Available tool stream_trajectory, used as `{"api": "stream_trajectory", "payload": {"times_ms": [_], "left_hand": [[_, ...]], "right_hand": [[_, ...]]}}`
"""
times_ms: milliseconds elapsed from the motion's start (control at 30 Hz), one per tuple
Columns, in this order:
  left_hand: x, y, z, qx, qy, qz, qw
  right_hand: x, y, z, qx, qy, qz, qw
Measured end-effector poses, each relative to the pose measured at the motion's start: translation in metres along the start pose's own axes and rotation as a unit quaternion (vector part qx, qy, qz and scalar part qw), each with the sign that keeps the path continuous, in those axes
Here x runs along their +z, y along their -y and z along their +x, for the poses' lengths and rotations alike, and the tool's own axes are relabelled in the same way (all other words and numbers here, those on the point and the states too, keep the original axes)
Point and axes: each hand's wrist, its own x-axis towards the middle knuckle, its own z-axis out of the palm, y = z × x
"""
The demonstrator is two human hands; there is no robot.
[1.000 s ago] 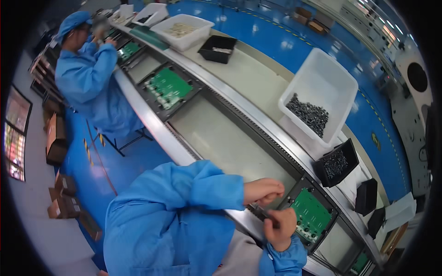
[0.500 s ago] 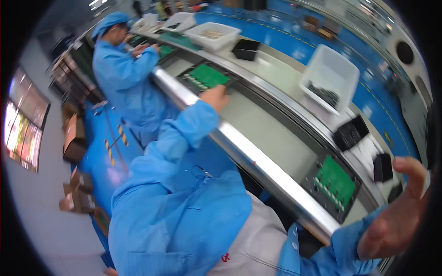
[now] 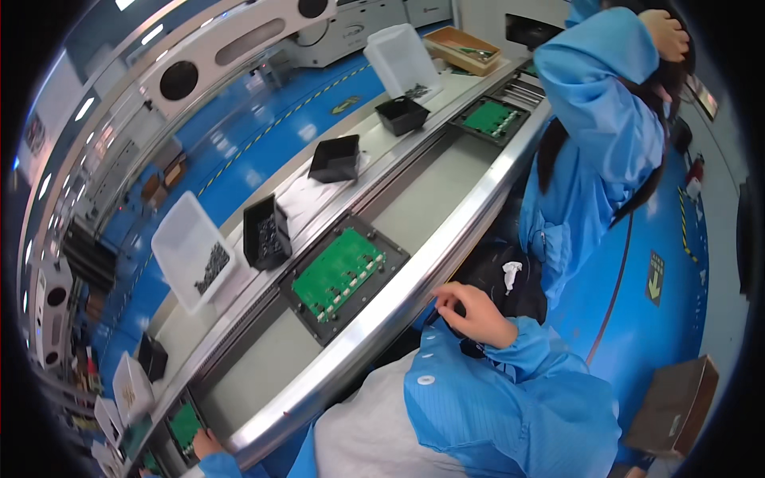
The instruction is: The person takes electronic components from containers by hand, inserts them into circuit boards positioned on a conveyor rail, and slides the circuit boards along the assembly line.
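Lettered machine (image 3: pixel 353 46) behind; left grip (image 3: pixel 208 444) at green board (image 3: pixel 184 422), closure unclear; right grip (image 3: pixel 476 313) spread.

A circuit board (image 3: pixel 339 271) lies on a tray (image 3: pixel 361 295). Behind it stands a bin (image 3: pixel 256 212), seemingly with small parts (image 3: pixel 272 237) inside.

Left hand (image 3: pixel 207 444) at green board (image 3: pixel 185 424), right hand (image 3: pixel 478 316) near metal rail (image 3: pixel 366 338)

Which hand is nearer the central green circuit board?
Right. Right hand is right of the green circuit board, across the metal rail; left hand is farther, at lower left.
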Motion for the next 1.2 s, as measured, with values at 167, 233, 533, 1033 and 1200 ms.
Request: {"api": "stream_trajectory", "payload": {"times_ms": [167, 233, 533, 1033, 1200], "left_hand": [[-0.040, -0.076, 0.006, 0.025, 0.013, -0.062, 0.998], [-0.075, -0.136, 0.002, 0.039, 0.025, -0.080, 0.996], [-0.178, -0.339, 0.018, 0.216, 0.079, -0.203, 0.952], [-0.162, -0.433, 0.270, 0.261, 0.009, -0.219, 0.940], [-0.096, -0.436, 0.309, 0.296, 0.021, -0.145, 0.944]], "right_hand": [[0.004, -0.003, -0.008, -0.030, 0.003, -0.095, 0.995], [0.013, -0.002, 0.011, -0.085, -0.014, -0.095, 0.992], [0.081, -0.014, 0.070, -0.216, -0.004, -0.132, 0.968], [0.098, -0.027, 0.075, -0.224, 0.004, -0.241, 0.944], [0.097, -0.030, 0.072, -0.219, -0.028, -0.265, 0.939]]}}
